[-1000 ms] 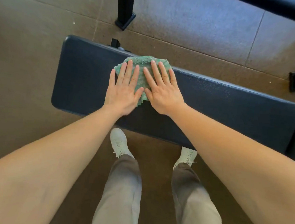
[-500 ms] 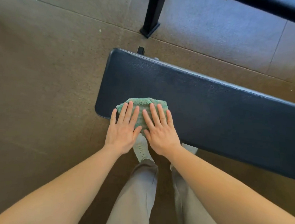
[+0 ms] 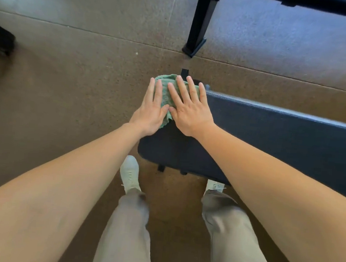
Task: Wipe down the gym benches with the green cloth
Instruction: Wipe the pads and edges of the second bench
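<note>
Green cloth (image 3: pixel 165 94) is lying on the far corner of the bench (image 3: pixel 272 137) end, seemingly reaching just past the pad edge. Left hand (image 3: pixel 152 111) and right hand (image 3: pixel 190 110) are pressing it flat, fingers straight and spread, neither one curling round it. Risk: with nothing gripping the cloth, any push beyond the bench end is likely sending it onto the floor (image 3: pixel 66 100). The left hand, sitting at the bench edge, may be slipping off under leaning weight.
</note>
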